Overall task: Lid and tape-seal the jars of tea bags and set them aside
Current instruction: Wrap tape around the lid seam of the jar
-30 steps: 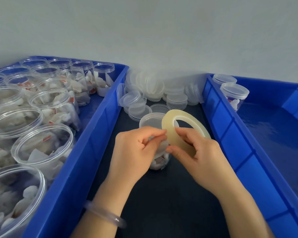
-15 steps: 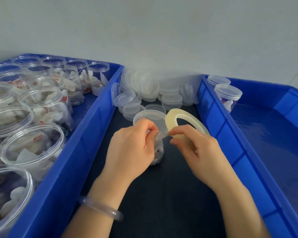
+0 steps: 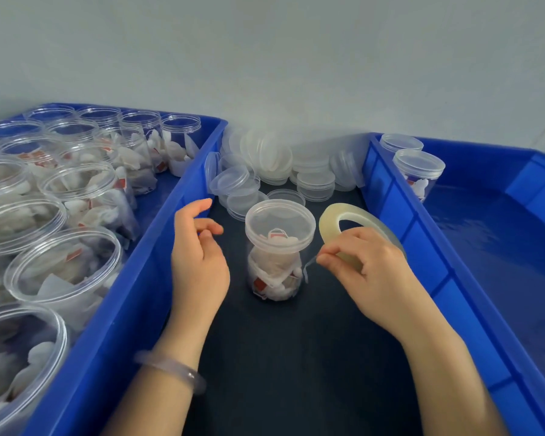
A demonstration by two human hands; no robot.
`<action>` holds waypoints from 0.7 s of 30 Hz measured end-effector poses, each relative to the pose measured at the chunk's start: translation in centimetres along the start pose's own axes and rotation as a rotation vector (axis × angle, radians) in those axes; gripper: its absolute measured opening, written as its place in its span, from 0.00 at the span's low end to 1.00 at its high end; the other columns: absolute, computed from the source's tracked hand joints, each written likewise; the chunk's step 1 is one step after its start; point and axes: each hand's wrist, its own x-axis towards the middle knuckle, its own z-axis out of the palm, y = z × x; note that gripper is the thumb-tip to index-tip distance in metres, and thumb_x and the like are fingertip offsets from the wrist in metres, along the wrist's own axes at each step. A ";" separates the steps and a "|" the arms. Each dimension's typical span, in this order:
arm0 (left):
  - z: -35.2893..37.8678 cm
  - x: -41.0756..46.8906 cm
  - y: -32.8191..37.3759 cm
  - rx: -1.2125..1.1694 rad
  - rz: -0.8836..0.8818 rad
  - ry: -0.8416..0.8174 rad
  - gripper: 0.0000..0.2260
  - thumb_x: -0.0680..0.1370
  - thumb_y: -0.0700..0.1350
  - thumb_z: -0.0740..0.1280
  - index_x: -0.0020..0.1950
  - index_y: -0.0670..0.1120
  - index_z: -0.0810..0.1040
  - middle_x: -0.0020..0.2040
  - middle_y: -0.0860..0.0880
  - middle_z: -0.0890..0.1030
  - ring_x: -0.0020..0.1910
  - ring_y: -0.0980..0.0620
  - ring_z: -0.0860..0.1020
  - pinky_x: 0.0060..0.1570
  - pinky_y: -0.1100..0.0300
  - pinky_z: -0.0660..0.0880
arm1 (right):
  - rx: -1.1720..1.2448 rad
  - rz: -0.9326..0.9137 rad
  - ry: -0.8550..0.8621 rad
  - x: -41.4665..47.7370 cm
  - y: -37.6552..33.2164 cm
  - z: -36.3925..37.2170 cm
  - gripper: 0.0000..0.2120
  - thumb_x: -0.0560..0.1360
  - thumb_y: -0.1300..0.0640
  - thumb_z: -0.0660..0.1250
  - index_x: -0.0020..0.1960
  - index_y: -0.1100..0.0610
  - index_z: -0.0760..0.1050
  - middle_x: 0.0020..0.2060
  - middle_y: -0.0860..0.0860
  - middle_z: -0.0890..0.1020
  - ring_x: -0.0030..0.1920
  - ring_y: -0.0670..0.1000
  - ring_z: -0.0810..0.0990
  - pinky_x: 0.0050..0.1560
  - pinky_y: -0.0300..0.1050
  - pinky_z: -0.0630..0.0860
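Note:
A clear jar of tea bags [image 3: 276, 272] stands upright on the dark table between my hands, with a clear lid [image 3: 280, 224] on top. My right hand [image 3: 367, 269] grips a roll of clear tape [image 3: 334, 217] just right of the jar, and its fingertips pinch a short loose tape end [image 3: 307, 265] that hangs by the jar's side. My left hand [image 3: 199, 256] hovers to the left of the jar with fingers loosely curled, holding nothing and not touching the jar.
A blue bin [image 3: 158, 247] on the left holds several open jars of tea bags. A blue bin [image 3: 428, 247] on the right holds two lidded jars [image 3: 417, 171] at its far corner. Several loose clear lids [image 3: 274, 165] are piled on the dark table [image 3: 296, 357] behind the jar.
My left hand has let go of the tape end and drawn back left of the jar. My right hand has moved right with the roll, uncovering the lidded jar.

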 end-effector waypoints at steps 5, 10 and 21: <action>0.9 1.3 -0.9 0.072 0.022 -0.073 0.25 0.73 0.25 0.53 0.48 0.53 0.78 0.41 0.57 0.76 0.35 0.59 0.72 0.40 0.64 0.72 | 0.003 0.032 -0.023 0.6 0.2 0.5 0.04 0.74 0.48 0.68 0.43 0.47 0.80 0.49 0.46 0.76 0.49 0.47 0.74 0.51 0.46 0.72; 1.6 0.7 -1.3 0.069 0.013 -0.030 0.14 0.83 0.45 0.56 0.66 0.45 0.74 0.51 0.56 0.79 0.48 0.63 0.76 0.49 0.73 0.69 | 0.065 0.070 0.050 0.7 0.2 1.4 0.04 0.72 0.49 0.70 0.43 0.49 0.81 0.47 0.41 0.72 0.49 0.34 0.71 0.47 0.24 0.64; 1.8 -0.1 -0.8 0.325 0.293 -0.417 0.54 0.53 0.74 0.70 0.73 0.67 0.48 0.72 0.62 0.64 0.68 0.64 0.64 0.62 0.51 0.72 | 0.088 0.120 0.072 1.1 0.0 1.8 0.07 0.70 0.45 0.72 0.35 0.39 0.74 0.46 0.37 0.70 0.49 0.27 0.67 0.43 0.28 0.65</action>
